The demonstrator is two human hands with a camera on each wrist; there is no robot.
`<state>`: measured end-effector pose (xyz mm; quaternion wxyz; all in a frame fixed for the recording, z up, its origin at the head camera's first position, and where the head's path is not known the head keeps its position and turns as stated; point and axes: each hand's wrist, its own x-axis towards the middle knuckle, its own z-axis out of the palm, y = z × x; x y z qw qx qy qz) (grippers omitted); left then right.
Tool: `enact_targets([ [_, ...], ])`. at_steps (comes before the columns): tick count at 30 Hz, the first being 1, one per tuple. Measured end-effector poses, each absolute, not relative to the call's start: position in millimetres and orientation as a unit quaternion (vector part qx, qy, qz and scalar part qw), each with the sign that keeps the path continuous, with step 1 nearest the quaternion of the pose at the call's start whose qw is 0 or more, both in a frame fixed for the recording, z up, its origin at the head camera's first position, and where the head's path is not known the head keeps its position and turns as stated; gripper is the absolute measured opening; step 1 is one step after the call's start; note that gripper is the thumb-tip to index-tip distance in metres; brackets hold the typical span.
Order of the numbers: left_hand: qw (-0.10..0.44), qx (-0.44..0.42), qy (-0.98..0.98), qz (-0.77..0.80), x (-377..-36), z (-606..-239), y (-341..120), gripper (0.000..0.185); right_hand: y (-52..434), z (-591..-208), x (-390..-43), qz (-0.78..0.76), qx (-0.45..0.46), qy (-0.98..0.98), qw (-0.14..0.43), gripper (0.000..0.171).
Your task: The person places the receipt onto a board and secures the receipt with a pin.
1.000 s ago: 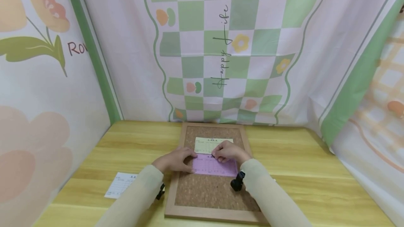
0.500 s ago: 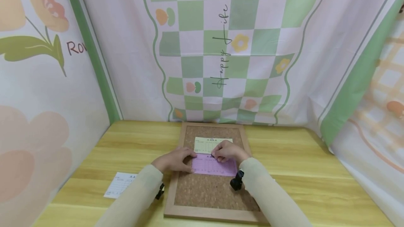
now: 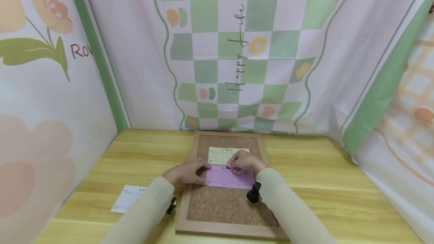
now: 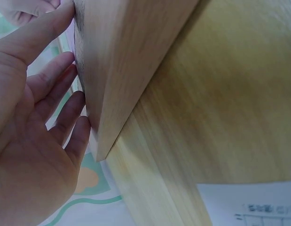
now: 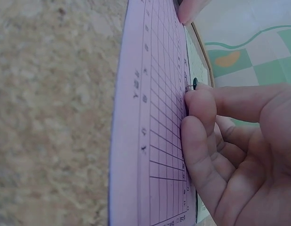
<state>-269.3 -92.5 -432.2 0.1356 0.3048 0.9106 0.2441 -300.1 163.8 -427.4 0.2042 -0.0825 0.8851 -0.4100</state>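
Work surface: yellow wood-grain table (image 3: 325, 172), its far edge against a pale rear fabric hanging (image 3: 203, 70) printed with green-and-white checks and sideways "Happy Life" lettering (image 3: 236, 48). Left hanging (image 3: 40, 93): white, large floral print, green border. Right hanging (image 3: 383, 101): green band, orange plaid. Folds noted at rear. Light soft.

Soft, even light in head view, dimmer wrist views, corkboard (image 5: 53, 117) blurred in right-wrist view
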Motion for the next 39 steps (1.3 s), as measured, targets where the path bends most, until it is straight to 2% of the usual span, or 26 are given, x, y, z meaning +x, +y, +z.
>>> enact_targets([
  [39,0.138,0.303,0.911,0.243,-270.8,-432.8,-93.0,0.055,152.9,-418.3,-298.4,-0.365,-0.083,0.903,0.21,0.012],
])
